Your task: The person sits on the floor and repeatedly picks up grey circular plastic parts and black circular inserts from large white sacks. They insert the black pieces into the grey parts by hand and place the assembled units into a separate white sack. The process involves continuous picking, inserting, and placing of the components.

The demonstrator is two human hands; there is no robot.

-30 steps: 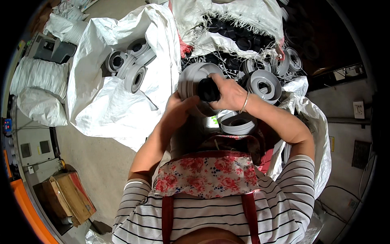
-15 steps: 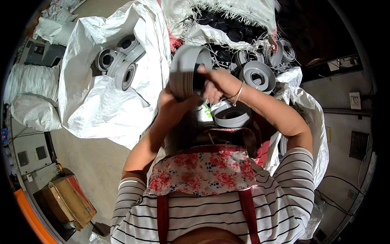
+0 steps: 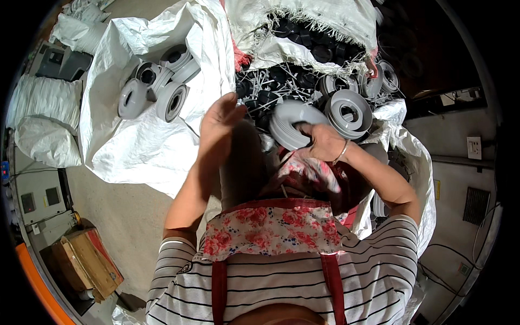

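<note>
Two bare hands work above the lap: right hand (image 3: 324, 142) grips a grey round plastic spool (image 3: 290, 123) by its rim, left hand (image 3: 219, 116) open and empty beside it; beyond, more grey spools (image 3: 157, 89) lie on a white woven sack (image 3: 135, 146).

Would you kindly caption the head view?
Right hand grips a grey spool; left hand open above the sack.

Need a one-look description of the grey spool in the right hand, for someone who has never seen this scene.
Start at the heap of black and grey plastic parts spilling from the frayed white sack at the top of the head view. At its near edge, the person's right hand holds a flat grey spool. Unlike the loose spools beside it, it is the only one held in a hand, tilted on edge.
</note>
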